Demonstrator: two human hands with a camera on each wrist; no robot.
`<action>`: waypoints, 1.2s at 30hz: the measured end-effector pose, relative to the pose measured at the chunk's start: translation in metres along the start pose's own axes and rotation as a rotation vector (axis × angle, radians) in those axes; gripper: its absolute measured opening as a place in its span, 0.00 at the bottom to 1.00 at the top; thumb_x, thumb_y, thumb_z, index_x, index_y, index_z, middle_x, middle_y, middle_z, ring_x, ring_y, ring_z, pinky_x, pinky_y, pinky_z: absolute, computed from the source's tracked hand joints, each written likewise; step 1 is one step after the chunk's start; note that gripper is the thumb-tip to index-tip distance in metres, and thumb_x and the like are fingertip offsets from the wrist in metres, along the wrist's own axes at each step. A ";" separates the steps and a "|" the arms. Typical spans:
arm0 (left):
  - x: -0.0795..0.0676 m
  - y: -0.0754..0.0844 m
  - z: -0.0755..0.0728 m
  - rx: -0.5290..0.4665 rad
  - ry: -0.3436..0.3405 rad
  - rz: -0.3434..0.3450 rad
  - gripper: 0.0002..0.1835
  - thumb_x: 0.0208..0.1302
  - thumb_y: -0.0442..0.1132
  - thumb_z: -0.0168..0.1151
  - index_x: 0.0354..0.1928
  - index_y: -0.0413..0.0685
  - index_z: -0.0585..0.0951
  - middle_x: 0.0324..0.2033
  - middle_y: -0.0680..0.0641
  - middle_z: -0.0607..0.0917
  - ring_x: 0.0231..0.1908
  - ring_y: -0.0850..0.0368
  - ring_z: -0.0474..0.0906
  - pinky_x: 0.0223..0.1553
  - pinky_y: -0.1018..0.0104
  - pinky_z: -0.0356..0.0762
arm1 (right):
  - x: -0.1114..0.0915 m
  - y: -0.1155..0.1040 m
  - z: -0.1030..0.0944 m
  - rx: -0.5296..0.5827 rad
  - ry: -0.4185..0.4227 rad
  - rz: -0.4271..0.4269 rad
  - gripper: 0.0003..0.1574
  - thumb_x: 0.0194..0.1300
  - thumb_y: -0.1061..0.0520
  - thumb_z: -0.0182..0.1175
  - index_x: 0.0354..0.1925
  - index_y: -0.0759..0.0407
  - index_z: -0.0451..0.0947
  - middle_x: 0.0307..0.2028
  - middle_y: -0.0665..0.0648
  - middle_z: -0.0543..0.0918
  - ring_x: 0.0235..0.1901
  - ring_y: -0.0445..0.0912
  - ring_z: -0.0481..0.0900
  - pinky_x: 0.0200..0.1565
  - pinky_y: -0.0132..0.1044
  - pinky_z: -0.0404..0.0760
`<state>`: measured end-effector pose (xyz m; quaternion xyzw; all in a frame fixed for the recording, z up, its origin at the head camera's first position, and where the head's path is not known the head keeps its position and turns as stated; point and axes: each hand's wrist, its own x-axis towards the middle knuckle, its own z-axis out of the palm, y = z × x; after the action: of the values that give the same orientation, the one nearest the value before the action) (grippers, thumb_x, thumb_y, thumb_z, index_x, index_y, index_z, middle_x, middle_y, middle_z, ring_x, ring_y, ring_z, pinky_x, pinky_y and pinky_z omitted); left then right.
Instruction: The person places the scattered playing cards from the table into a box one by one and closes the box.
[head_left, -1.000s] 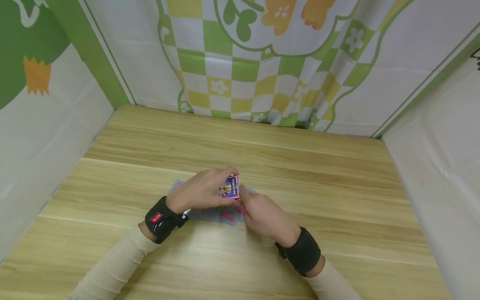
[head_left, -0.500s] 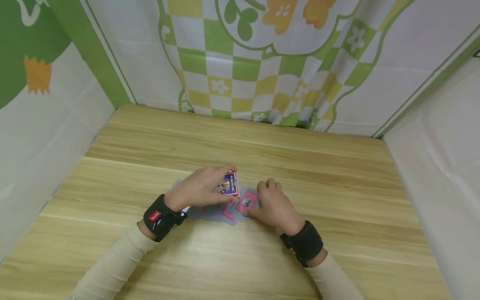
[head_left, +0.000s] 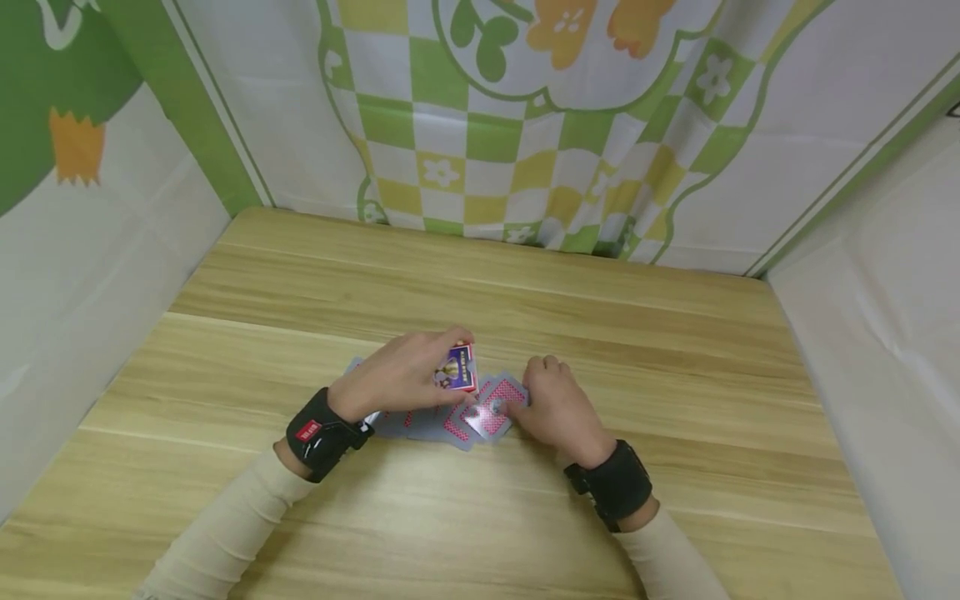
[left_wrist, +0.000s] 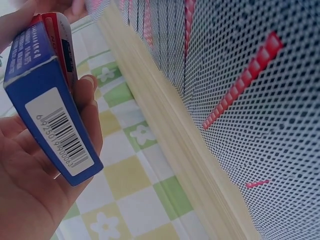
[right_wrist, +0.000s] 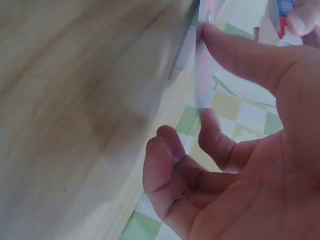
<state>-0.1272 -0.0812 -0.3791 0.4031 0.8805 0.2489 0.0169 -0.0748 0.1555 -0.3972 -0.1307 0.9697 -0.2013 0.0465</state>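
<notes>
My left hand grips a blue and red playing-card box above the table, its end facing my right hand. In the left wrist view the box shows its barcode side, with fingers and thumb around it. Just right of the box, my right hand pinches a red-backed playing card at its edge. The right wrist view shows this card edge-on and blurred, between thumb and index finger, the other fingers curled. Beneath both lie several spread playing cards, partly hidden by the left hand.
The wooden table extends around the hands. A checked green, yellow and white curtain hangs behind its far edge. White cloth walls stand at both sides. Black wrist straps are on both wrists.
My right hand has moved from the box's end to the right and now holds a card over the spread cards. The left hand with the box has shifted only slightly.
</notes>
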 end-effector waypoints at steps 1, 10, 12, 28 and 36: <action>0.000 0.000 0.000 -0.003 -0.001 -0.002 0.39 0.46 0.62 0.69 0.57 0.51 0.68 0.28 0.59 0.77 0.23 0.68 0.72 0.22 0.70 0.73 | 0.000 0.000 -0.002 0.049 -0.005 -0.010 0.23 0.54 0.49 0.70 0.31 0.62 0.69 0.24 0.54 0.69 0.24 0.46 0.67 0.22 0.37 0.67; -0.001 0.000 0.000 -0.009 -0.013 -0.022 0.40 0.46 0.64 0.68 0.57 0.51 0.68 0.28 0.59 0.77 0.22 0.69 0.72 0.21 0.71 0.73 | 0.001 0.002 -0.023 0.609 0.091 -0.058 0.09 0.67 0.64 0.55 0.43 0.60 0.65 0.17 0.60 0.77 0.12 0.41 0.70 0.14 0.31 0.65; -0.001 0.000 0.001 -0.007 -0.016 -0.027 0.40 0.46 0.64 0.68 0.58 0.51 0.68 0.29 0.59 0.77 0.23 0.69 0.72 0.21 0.71 0.73 | 0.001 0.001 -0.026 0.673 0.179 -0.069 0.11 0.68 0.65 0.54 0.47 0.62 0.65 0.19 0.62 0.78 0.14 0.43 0.72 0.15 0.31 0.68; 0.002 0.002 0.003 -0.023 0.005 0.022 0.39 0.47 0.65 0.67 0.56 0.50 0.69 0.29 0.59 0.77 0.24 0.70 0.72 0.23 0.71 0.74 | -0.008 -0.028 -0.047 0.846 0.315 -0.060 0.15 0.67 0.72 0.51 0.50 0.76 0.61 0.23 0.75 0.80 0.17 0.59 0.79 0.18 0.31 0.80; 0.001 0.004 0.003 -0.034 -0.007 -0.010 0.40 0.48 0.63 0.68 0.58 0.48 0.68 0.29 0.59 0.77 0.23 0.70 0.72 0.21 0.71 0.73 | -0.001 -0.021 -0.023 1.022 0.298 -0.048 0.16 0.66 0.73 0.52 0.48 0.76 0.57 0.28 0.78 0.80 0.20 0.62 0.81 0.25 0.49 0.83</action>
<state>-0.1243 -0.0772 -0.3794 0.3993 0.8780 0.2624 0.0283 -0.0724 0.1457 -0.3676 -0.0833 0.7407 -0.6655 -0.0388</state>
